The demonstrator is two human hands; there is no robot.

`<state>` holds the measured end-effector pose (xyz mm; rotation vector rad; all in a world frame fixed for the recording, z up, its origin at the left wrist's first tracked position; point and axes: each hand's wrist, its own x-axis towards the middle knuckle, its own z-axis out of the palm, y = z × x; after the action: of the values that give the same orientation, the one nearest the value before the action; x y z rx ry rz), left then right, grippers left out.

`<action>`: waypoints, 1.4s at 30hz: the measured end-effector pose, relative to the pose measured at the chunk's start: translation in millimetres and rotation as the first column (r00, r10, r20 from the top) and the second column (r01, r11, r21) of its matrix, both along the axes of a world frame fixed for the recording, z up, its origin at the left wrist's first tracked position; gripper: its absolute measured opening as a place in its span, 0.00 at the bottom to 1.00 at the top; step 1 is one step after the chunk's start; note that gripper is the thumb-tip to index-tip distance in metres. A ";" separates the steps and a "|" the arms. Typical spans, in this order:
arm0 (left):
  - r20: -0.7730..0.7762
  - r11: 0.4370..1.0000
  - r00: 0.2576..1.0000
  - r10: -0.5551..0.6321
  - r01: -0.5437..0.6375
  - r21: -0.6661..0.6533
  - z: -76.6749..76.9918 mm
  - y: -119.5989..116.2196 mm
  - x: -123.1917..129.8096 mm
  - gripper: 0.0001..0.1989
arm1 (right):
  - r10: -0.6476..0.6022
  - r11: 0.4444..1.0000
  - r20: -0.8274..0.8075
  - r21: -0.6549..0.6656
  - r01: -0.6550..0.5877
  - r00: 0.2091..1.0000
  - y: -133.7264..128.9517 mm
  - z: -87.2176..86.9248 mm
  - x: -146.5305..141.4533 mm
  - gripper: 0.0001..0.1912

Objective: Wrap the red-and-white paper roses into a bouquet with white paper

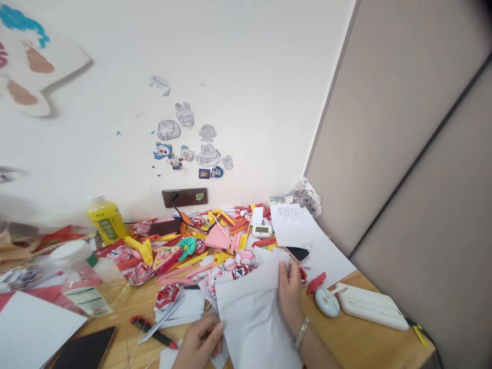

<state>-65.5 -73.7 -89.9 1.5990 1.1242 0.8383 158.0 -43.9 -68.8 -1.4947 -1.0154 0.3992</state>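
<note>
A creased white sheet of paper (251, 318) stands upright between my hands, its lower end running out of the frame. My left hand (203, 338) is closed at its lower left edge, thumb and fingers pinched together. On the right side, my right hand (290, 292) grips the sheet near its upper edge, a bracelet on the wrist. Red, pink and white folded-paper flowers (238, 262) show just behind the sheet's top; whether the sheet touches them I cannot tell. Left of my left hand lie a red and black pen (154, 332) and another paper flower (167, 296).
Coloured paper scraps cover the back of the wooden table (369, 333). A yellow bottle (106, 220) and a clear jar (82, 277) stand left. A dark tablet-like slab (86, 351) lies at front left. Right are a phone (299, 254), a light-blue round device (326, 302) and a white box (372, 307).
</note>
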 end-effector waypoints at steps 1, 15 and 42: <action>0.024 0.999 0.999 -0.040 0.040 0.017 1.0 -1.0 -0.4 0.27 | -0.016 1.000 -0.020 0.005 0.016 1.000 -0.4 2.8 4.1 0.15; -0.010 0.990 0.993 0.121 -0.121 -0.076 3.5 -13.5 11.3 0.28 | 0.030 0.999 0.052 0.039 -0.032 0.998 -9.3 2.2 -12.8 0.14; 0.002 0.944 0.945 0.326 -0.326 -0.048 23.6 -7.9 2.6 0.27 | 0.560 0.820 -0.167 -0.024 -0.571 0.811 -13.3 20.1 5.6 0.16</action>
<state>-62.9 -81.6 -66.3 1.3865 1.4150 1.0244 163.6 -57.3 -48.7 -1.1742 -1.3279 0.9738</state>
